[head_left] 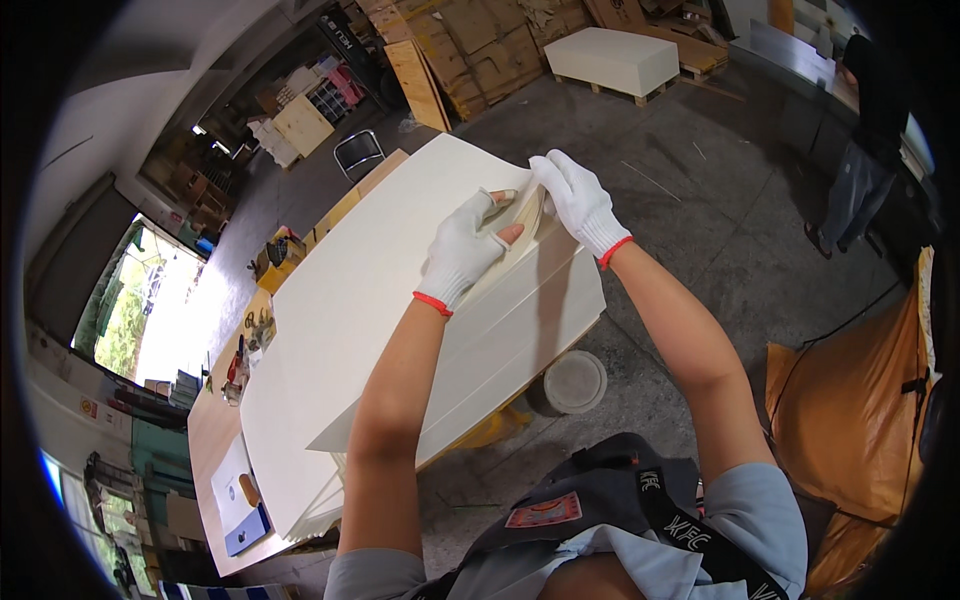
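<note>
A tall stack of large cream-white sheets (350, 270) lies across the middle on a table. Near its far right corner, several sheets (525, 218) are lifted and bent, their edges fanned a little. My right hand (580, 203), in a white glove with a red cuff, is closed round that raised edge; part of its grip is hidden behind the sheets. My left hand (463, 247) wears a similar glove with bare fingertips showing. It rests on the upper sheets beside the bend, thumb and fingers apart. At the near left end, loose sheet corners (330, 490) stick out unevenly.
Tools (240, 370) and a booklet (235, 490) lie along the wooden table's left side. A round pale-lidded bucket (574, 382) stands below the stack's right edge. Farther off are a chair (358, 150), a palletted white stack (615, 60) and another person (865, 150). Orange sheeting (850, 400) hangs at right.
</note>
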